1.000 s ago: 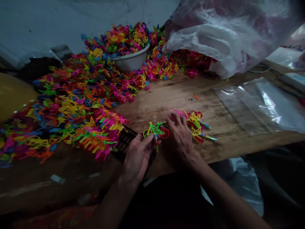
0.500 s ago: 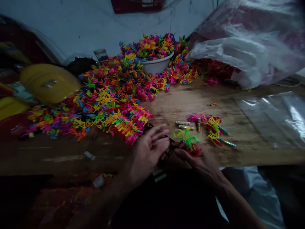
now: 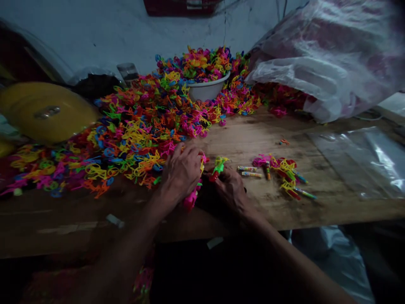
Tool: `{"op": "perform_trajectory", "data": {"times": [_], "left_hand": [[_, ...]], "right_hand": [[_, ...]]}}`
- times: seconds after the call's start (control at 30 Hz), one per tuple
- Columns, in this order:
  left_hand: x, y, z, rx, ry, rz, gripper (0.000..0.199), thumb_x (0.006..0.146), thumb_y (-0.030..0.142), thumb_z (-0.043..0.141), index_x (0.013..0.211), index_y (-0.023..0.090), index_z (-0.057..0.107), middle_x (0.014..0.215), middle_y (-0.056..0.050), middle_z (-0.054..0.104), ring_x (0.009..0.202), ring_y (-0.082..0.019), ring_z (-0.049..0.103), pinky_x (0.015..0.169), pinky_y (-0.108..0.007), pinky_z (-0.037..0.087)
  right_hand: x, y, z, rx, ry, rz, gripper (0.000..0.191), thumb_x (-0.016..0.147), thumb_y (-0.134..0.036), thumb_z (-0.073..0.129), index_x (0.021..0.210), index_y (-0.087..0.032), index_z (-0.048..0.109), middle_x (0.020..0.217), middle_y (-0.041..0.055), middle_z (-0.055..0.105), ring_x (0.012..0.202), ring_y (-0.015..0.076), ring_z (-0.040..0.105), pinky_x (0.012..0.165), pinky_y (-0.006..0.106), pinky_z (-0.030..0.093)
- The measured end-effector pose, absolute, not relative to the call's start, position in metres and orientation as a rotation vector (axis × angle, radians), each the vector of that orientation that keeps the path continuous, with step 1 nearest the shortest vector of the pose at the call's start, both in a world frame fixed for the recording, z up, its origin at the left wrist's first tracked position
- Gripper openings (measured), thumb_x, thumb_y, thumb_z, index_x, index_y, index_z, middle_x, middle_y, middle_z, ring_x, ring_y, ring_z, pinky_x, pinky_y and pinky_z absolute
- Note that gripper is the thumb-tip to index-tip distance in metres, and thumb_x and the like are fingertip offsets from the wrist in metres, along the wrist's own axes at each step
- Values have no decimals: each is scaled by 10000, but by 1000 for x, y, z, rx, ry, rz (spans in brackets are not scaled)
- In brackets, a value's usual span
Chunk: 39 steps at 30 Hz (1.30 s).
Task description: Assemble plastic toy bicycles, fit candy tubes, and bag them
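My left hand [image 3: 184, 171] is closed over a row of small pink and yellow plastic pieces [image 3: 191, 198] near the table's front edge. Just right of it, my right hand [image 3: 232, 188] is closed on a small green and red plastic toy [image 3: 218, 168], which sticks up past its fingers. Something dark lies between the two hands, too dim to make out. Two small printed tubes [image 3: 251, 174] rest to the right of my right hand. Farther right is a loose group of colourful pieces [image 3: 286, 169] with more tubes among them.
A large heap of colourful plastic pieces [image 3: 136, 126] spreads over the wooden table [image 3: 240, 131], around a filled white bowl [image 3: 209, 88]. A yellow rounded object [image 3: 47, 112] stands at left. At right are a big plastic bag [image 3: 332, 63] and flat clear bags [image 3: 363, 160].
My left hand has turned palm down and moved left and up onto the row of pieces. My right hand has shifted left with the green and red toy. The view has tilted slightly.
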<state>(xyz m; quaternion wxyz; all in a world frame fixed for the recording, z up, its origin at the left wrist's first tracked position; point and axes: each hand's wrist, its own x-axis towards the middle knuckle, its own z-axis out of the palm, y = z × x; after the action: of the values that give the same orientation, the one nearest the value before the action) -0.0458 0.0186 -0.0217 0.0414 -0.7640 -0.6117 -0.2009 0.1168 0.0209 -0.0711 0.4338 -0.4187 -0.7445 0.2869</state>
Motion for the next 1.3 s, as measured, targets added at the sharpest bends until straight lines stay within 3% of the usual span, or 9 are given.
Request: {"op": "perform_trajectory", "data": {"times": [0.27,0.53,0.7,0.8,0.9,1.0,1.3], "left_hand": [[-35,9,-13,-2273,-1971,-638,285,918,260,345,1091,227,569,1176,-16,597,1176,-224,444,1056,-407,305],[-42,12,-9,-2397,-1921,-613,344,928,256,307,1145,186,564,1224,-57,589,1168,-213,478,1082,-425,269],[-48,18,9,-2466,-1828,-476,382,921,339,358,1243,216,525,1368,-53,481,1293,-300,357,1043,-522,270],[-47,29,12,-2692,-1582,-415,389,920,321,360,1258,201,510,1423,-54,411,1330,-270,305,1073,-482,240],[-45,40,5,-2920,-1462,-357,352,926,293,327,1164,178,560,1263,-66,565,1185,-209,478,1016,-388,331],[-42,46,-3,-2904,-1523,-319,300,911,295,346,1026,173,594,1031,-57,653,984,-218,572,891,-382,396],[-43,53,-12,-2850,-1477,-422,329,899,322,336,977,179,622,1065,-82,660,999,-242,574,900,-398,401]], "right_hand": [[109,27,-76,-1178,-1944,699,171,823,-158,505,783,-198,666,816,26,651,794,180,559,739,286,419],[106,29,-81,-1158,-2057,594,113,815,-145,522,795,-179,628,887,69,645,883,208,561,805,310,416],[106,30,-78,-1110,-2078,628,158,815,-106,485,850,-179,621,950,64,646,865,182,573,783,278,420],[106,31,-78,-1078,-2115,640,166,821,-94,458,838,-172,603,893,57,641,790,169,571,741,260,421],[104,31,-82,-1121,-2140,599,146,808,-98,458,829,-150,592,868,83,621,831,195,556,771,284,418],[102,30,-85,-1157,-2196,547,185,796,-83,436,889,-131,588,928,110,610,895,218,532,828,323,406],[123,24,-76,-1090,-2328,404,169,889,-195,448,986,-147,579,932,72,606,873,172,539,796,273,428]]}}
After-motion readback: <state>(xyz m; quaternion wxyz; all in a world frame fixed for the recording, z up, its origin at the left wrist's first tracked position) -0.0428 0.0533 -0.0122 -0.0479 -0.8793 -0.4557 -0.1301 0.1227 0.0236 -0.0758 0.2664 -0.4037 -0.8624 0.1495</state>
